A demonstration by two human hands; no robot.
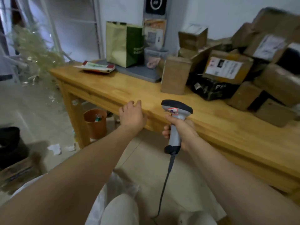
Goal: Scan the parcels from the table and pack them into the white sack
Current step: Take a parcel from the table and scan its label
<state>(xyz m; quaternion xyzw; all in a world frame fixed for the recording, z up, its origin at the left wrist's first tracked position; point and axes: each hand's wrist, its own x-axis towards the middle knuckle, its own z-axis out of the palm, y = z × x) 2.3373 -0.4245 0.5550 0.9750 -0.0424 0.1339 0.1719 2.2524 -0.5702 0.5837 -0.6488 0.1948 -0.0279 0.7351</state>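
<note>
– Looking over the wooden table (113, 90), how far along are we getting?

– We are barely beginning, as we are judging it. The parcels (253, 51) are heaping up at its far right corner and along its right end, brown cartons leaning on one another. None is lying by the front edge where we are standing.

– And the white sack (125, 187)?

– We are taking the pale, slack material down by our knees for it, on the floor in front of the table. We cannot tell whether anything is sitting inside. All the scanning and packing is looking left to do.

– Are we holding the scanner (176, 109)?

– Our right hand (180, 129) is wrapping its fingers round the grey handle, with the head pointing toward the heap and the cable trailing down. Our left hand (132, 116) is carrying nothing. Its fingers are lying loose at the front edge, and we cannot tell if they are touching it.

– Are we reading anything?

– A black box (211, 89) under the heap is showing pale letters starting "P2". The white shipping label (225, 67) above it is blurring out. So is the scanner's red-edged sticker (172, 110).
</note>
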